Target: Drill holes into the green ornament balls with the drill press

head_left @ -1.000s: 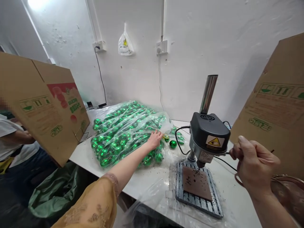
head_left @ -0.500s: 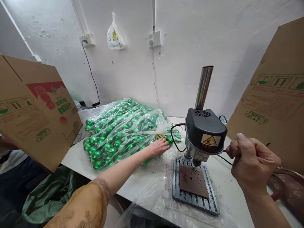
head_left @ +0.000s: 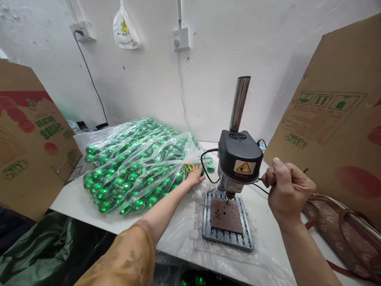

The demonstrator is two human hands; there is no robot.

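Note:
A small black drill press (head_left: 240,153) stands on the table, its bit above a brown board (head_left: 222,222) strewn with dark shavings on the slotted base (head_left: 248,243). My right hand (head_left: 288,190) is closed at the press's right side, around its feed lever, most of which the fingers hide. My left hand (head_left: 195,177) stretches past the tied neck of a clear plastic bag (head_left: 149,159) full of shiny green faceted balls. Its fingers are extended and apart, at loose green balls (head_left: 210,164) behind the press's cable; the fingertips are partly hidden.
Cardboard boxes stand at left (head_left: 26,147) and right (head_left: 333,119). A brown patterned handbag (head_left: 336,234) lies at the right. Clear plastic sheeting (head_left: 190,246) spreads under the base and over the table's front edge. Sockets (head_left: 181,39) and a hanging white bag (head_left: 125,29) are on the wall.
The view has swung right, so everything sits further left. My left hand stays by the loose green balls, its fingers reaching a little further behind. My right hand remains on the lever.

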